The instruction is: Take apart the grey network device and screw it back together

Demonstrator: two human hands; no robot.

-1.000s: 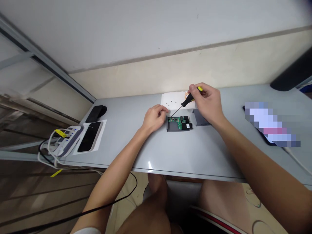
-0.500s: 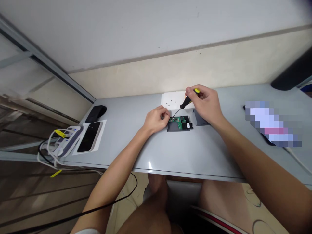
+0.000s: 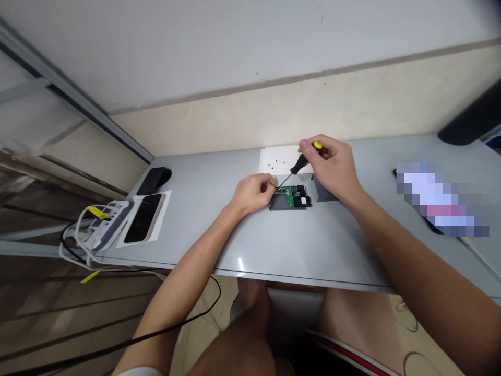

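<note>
Nothing is legible, the white label [image 3: 303, 200] included.

On the left of the worktop [image 3: 207, 219], a smartphone [image 3: 144, 218] lies on white paper [image 3: 160, 216] beside a cabled power strip [image 3: 113, 225]. Far right, a white cable [image 3: 479, 256] meets a pixelated device [image 3: 442, 203]; behind stands a black cylinder [image 3: 472, 117].

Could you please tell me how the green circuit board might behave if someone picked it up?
The green circuit board looks flat and unbent, so it is probably stiff. Its small bare components suggest it could be fragile if gripped across the face. The black blocks at its right end may make that end heavier.
</note>
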